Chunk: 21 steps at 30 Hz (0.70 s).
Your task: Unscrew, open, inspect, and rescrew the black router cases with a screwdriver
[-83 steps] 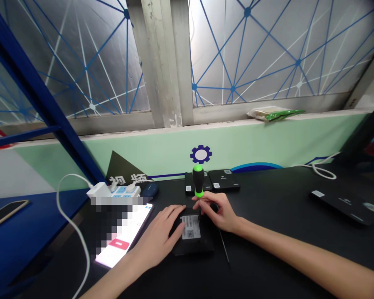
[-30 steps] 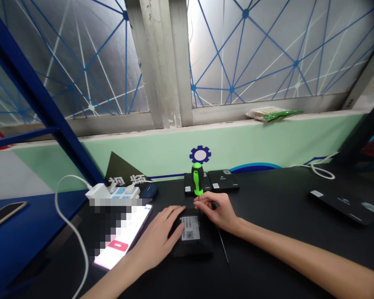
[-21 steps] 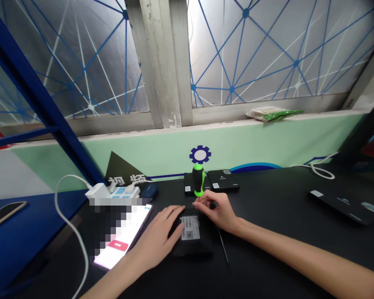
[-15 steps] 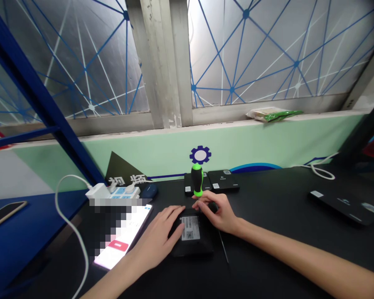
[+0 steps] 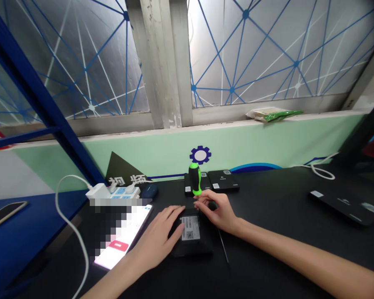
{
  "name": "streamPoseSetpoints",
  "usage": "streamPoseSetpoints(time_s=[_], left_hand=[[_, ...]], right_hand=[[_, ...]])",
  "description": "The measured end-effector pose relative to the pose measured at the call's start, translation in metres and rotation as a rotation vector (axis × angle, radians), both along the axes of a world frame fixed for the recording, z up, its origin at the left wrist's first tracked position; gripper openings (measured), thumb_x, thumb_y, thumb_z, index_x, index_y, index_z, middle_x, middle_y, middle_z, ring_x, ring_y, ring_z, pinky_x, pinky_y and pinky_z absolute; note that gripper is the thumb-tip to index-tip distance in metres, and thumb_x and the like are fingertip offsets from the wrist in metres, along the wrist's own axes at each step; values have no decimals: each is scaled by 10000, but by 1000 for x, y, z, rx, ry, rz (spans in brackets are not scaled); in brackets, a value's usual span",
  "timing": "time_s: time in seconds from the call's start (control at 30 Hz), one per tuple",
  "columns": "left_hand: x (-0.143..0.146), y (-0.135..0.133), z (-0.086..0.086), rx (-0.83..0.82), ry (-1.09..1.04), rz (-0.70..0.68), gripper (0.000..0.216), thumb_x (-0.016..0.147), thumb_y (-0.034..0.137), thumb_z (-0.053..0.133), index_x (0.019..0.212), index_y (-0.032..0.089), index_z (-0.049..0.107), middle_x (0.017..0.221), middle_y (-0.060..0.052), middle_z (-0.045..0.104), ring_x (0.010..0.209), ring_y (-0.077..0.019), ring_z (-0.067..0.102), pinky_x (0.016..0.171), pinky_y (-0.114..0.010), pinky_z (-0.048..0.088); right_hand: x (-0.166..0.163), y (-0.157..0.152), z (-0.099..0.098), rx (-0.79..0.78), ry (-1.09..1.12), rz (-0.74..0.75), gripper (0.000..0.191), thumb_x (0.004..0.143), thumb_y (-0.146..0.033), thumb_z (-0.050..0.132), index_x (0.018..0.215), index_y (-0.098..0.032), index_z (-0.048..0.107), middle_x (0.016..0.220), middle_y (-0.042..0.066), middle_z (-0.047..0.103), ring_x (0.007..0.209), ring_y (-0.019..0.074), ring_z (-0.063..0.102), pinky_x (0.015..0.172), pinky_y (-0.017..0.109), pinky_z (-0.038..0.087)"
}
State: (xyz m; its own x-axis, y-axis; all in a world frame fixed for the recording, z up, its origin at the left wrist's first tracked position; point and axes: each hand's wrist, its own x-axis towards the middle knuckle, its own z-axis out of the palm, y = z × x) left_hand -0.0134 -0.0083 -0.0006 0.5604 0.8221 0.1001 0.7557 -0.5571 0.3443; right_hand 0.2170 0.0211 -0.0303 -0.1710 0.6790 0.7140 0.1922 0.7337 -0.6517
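A flat black box-shaped device (image 5: 193, 248) with a white printed label (image 5: 190, 228) lies on the dark table. Across its left side rests my left hand (image 5: 162, 228), fingers stretched out and thumb by the label. At the device's far right corner, my right hand (image 5: 216, 209) pinches the shaft of a screwdriver (image 5: 194, 179) just below its green and black handle. This screwdriver stands nearly upright, leaning a little left; its tip is hidden. A second tool with a thin metal shaft (image 5: 223, 247) lies under my right hand, its dark end partly covered.
Two similar black devices (image 5: 223, 181) lie against the wall, and another (image 5: 345, 207) lies at right. On the left are a lit phone (image 5: 124, 238), a white power strip (image 5: 123, 193) with a cable, a dark blue rounded object (image 5: 149, 191) and another phone (image 5: 6, 214).
The screwdriver's handle has tipped slightly to the left, and the fingers of my right hand have shifted a little with it. My left hand and the device have stayed still.
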Motion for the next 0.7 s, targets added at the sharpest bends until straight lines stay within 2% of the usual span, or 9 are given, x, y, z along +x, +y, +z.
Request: streamPoseSetpoints(time_s=[0.17,0.33,0.5,0.7], left_hand=[[1,-1,6,0,-5,-39,456,1060,439,346,1511,382,318,1507,-11,434,1374,-247,416,1122,-464,372],[0,-1,7,55,34,-95,388,1056,442,366,1439,457,432,1503,25,441,1359,-260,436,1094,-471,401],[-1,-1,2,185,46,-43,387,1048,439,389,1424,408,478,1403,-19,535,1254,-272,525,1019,-460,458],[-2,5,0,325,56,28,385,1034,424,405,1369,313,558,1127,-60,625,955,-236,624,801,-362,518]], right_hand=[[1,-1,1,15,39,-11,118,940,-227,594,1053,-210,565,745,17,689,652,160,676,623,262,561],[1,-1,-1,-24,123,-62,138,968,-216,544,1094,-224,489,740,0,670,663,160,676,660,271,552],[1,0,0,-31,99,-81,113,972,-230,540,1069,-224,482,725,-2,665,677,170,680,682,281,546],[0,0,1,-39,88,-90,109,972,-230,536,1056,-232,466,714,-8,675,659,169,673,702,294,549]])
